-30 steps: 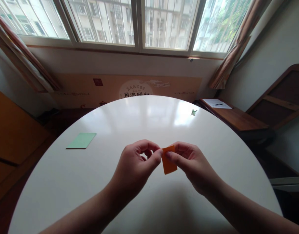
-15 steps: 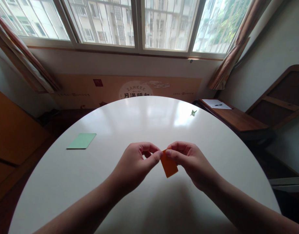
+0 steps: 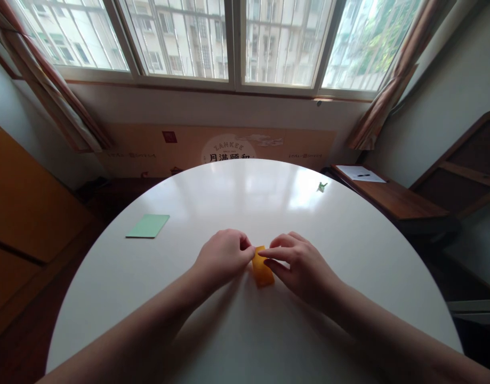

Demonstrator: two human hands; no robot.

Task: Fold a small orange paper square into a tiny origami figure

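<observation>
Hands [image 3: 224, 256] on orange paper [image 3: 264, 274], room toward table edge [image 3: 247, 163]

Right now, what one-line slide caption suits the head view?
Left hand and right hand at an orange paper, green paper lying apart on the white table.

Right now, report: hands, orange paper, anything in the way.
Left hand pinching orange paper near its far end. Right hand open, index finger over the paper. Green paper and small green figure apart from both hands.
</observation>
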